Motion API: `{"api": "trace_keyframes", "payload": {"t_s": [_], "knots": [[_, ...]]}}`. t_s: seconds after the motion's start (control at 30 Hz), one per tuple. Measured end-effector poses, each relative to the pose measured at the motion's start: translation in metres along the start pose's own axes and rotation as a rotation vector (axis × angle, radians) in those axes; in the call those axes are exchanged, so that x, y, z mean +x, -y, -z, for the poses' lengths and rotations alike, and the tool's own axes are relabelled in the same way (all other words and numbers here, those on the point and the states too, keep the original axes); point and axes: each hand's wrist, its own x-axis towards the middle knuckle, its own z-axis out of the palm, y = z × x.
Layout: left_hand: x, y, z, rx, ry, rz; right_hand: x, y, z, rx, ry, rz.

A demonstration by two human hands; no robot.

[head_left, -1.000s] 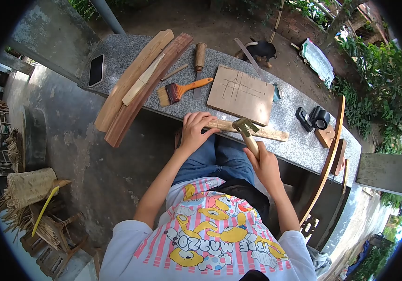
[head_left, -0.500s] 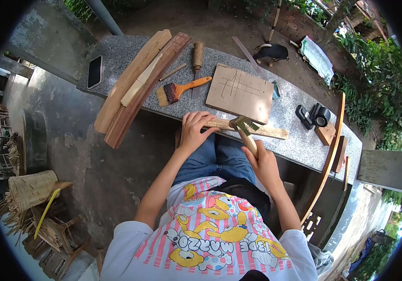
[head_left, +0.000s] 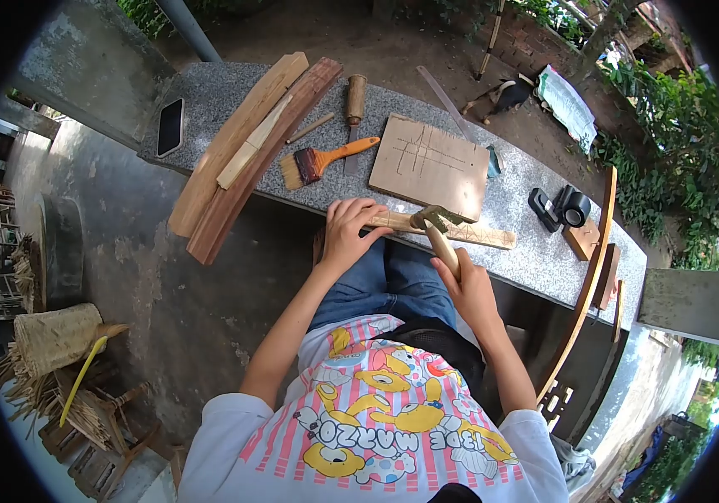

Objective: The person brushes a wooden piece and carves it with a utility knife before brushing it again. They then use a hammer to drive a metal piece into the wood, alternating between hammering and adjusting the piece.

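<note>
My left hand (head_left: 349,235) is wrapped over the left end of a light wooden strip (head_left: 489,235) with pencil marks, lying along the bench's near edge. In my right hand (head_left: 470,289) is the pale handle of a small hammer-like tool (head_left: 442,243). Its dark metal head rests on or just above the middle of the strip; contact is hard to tell. Behind the strip lies a flat wooden board (head_left: 426,163) with lines drawn on it.
On the granite bench (head_left: 292,197) lie a paintbrush (head_left: 326,159), a wooden-handled blade (head_left: 354,101), long wood pieces (head_left: 238,147), a phone (head_left: 170,128), a metal ruler (head_left: 446,101) and a black device (head_left: 573,207). A curved strip (head_left: 592,281) overhangs the right edge. Beyond is a dark animal (head_left: 510,95).
The tool's head has tilted slightly over the strip, with my right hand shifting a little. My left hand keeps its place. The dark animal beyond the bench has moved right.
</note>
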Motion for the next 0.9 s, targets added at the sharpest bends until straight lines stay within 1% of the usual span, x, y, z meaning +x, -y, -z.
{"api": "trace_keyframes", "payload": {"t_s": [0.07,0.13,0.2,0.27,0.33,0.37,0.4,0.47,0.5,0.57,0.73,0.83,0.9], "knots": [[0.003,0.001,-0.001,-0.008,-0.001,-0.004,-0.002,0.018,0.025,-0.008,0.015,0.003],[0.002,0.001,-0.001,0.002,-0.005,-0.006,-0.007,0.041,0.05,0.13,-0.079,0.004],[0.001,0.0,-0.001,0.002,0.002,-0.002,-0.014,0.039,0.053,0.194,-0.191,0.021],[0.002,0.0,-0.001,0.003,0.005,-0.004,-0.014,0.033,0.043,0.337,-0.281,0.082],[0.002,0.001,-0.001,0.0,0.006,0.002,-0.012,0.016,0.021,0.269,-0.263,0.064],[0.002,0.001,0.0,0.001,0.006,0.001,-0.004,0.006,0.011,0.096,-0.163,0.082],[0.002,0.0,0.0,-0.001,0.007,0.006,0.001,0.001,-0.002,0.009,-0.084,-0.007],[0.002,0.0,0.0,-0.001,0.01,0.008,0.006,-0.014,-0.011,0.037,0.014,-0.024],[0.003,0.0,0.0,-0.001,0.01,0.008,0.005,-0.021,-0.011,0.037,0.011,-0.02],[0.001,0.0,0.0,-0.002,0.018,0.005,0.0,-0.012,0.003,-0.086,0.012,-0.005],[0.004,-0.003,0.002,0.006,0.034,0.013,-0.017,-0.008,0.029,-0.005,-0.042,-0.01],[0.011,-0.007,0.008,0.019,0.074,0.018,-0.03,-0.001,0.045,0.209,-0.081,-0.124],[0.021,-0.011,0.014,0.032,0.073,-0.018,-0.039,-0.012,0.048,0.218,-0.116,-0.139]]}}
